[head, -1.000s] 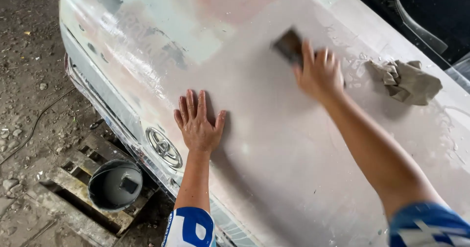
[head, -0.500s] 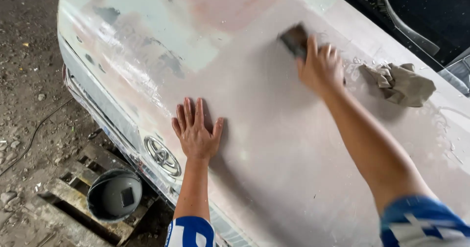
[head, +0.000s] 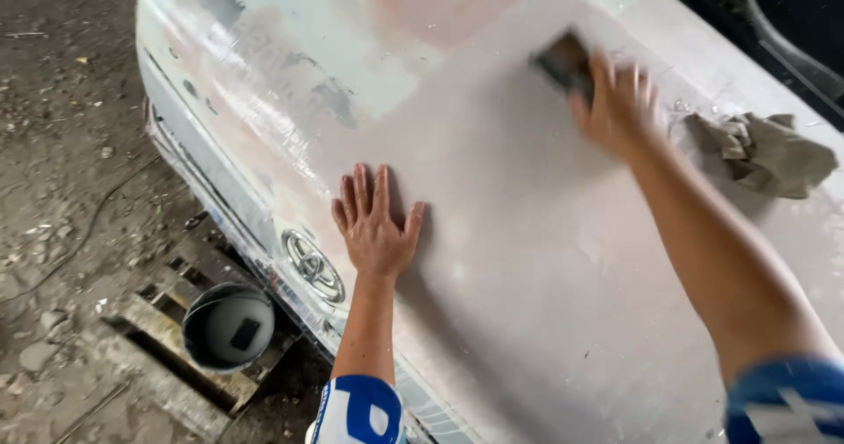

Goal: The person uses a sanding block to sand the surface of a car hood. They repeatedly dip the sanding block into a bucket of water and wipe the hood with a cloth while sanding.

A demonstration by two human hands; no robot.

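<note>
A car bonnet (head: 492, 233), dull pinkish grey with patches of pale green and bare filler, fills most of the view. My left hand (head: 374, 224) lies flat on it near the front edge, fingers spread, holding nothing. My right hand (head: 615, 105) is farther up the panel, blurred with motion, pressing a dark sanding block (head: 563, 61) against the surface. A round emblem (head: 308, 264) sits on the bonnet's front lip just left of my left hand.
A crumpled grey rag (head: 760, 154) lies on the bonnet to the right of my right hand. A dark bucket (head: 227, 325) stands on a wooden pallet (head: 158, 365) on the dirt floor below the front edge. The windscreen opening (head: 774, 22) is at top right.
My right hand has slid the sanding block slightly up and to the right across the bonnet and is blurred now. My left hand stays planted flat in the same spot.
</note>
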